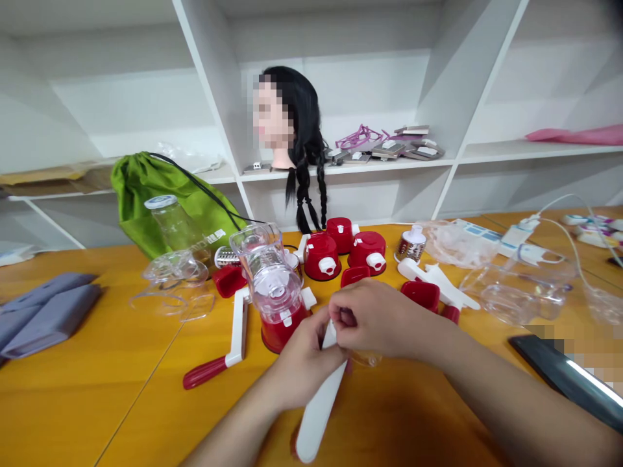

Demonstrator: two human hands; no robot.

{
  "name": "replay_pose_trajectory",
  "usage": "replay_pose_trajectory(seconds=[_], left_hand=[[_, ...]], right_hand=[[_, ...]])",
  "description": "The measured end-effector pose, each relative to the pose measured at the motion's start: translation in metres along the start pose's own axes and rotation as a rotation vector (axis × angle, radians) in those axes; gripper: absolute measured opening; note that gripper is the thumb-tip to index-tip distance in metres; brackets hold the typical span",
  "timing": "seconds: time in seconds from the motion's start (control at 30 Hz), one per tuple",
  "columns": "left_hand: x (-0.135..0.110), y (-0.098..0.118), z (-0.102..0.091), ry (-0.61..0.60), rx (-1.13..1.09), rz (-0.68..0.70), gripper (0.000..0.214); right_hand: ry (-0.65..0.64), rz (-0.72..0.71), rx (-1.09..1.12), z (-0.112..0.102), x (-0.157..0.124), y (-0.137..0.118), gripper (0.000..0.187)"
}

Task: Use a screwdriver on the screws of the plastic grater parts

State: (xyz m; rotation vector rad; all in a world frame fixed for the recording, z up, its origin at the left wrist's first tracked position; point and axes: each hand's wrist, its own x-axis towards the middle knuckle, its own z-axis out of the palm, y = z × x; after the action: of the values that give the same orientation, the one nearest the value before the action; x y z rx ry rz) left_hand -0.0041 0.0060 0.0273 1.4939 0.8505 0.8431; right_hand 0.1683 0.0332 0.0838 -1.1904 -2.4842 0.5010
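Head view: forearms slant in from the near side of the desk [136, 415]; left hand [307, 363] closed on the middle of a long white plastic piece [321, 415], well out from the desk's back edge, right hand [372, 318] curled at its upper end, whether gripping it cannot be told. Just beyond, a red base [280, 334] carries a clear hopper [250, 253] with what looks like a metal drum [267, 259] inside; nearer the back edge, white-lidded clear jar [168, 227] before green drawstring bag [131, 188], its white label [217, 235] too small to read.
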Motion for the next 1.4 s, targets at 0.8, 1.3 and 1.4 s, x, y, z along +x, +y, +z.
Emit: replay_pose_trajectory(seconds=[0.8,1.3,1.4], left_hand=[[-0.017,-0.014,0.009,0.296,0.333,0.369,0.069],[-0.018,-0.001,0.01,0.287,0.425,0.297,0.065],[-0.016,0.004,0.009,0.279,0.397,0.267,0.066]], right_hand=[[0.139,-0.391,-0.029,-0.03,-0.022,-0.015,0.009],[0.169,-0.348,-0.019,-0.013,-0.017,-0.015,0.012],[0.184,-0.365,0.036,-0.009,-0.014,-0.01,0.014]])
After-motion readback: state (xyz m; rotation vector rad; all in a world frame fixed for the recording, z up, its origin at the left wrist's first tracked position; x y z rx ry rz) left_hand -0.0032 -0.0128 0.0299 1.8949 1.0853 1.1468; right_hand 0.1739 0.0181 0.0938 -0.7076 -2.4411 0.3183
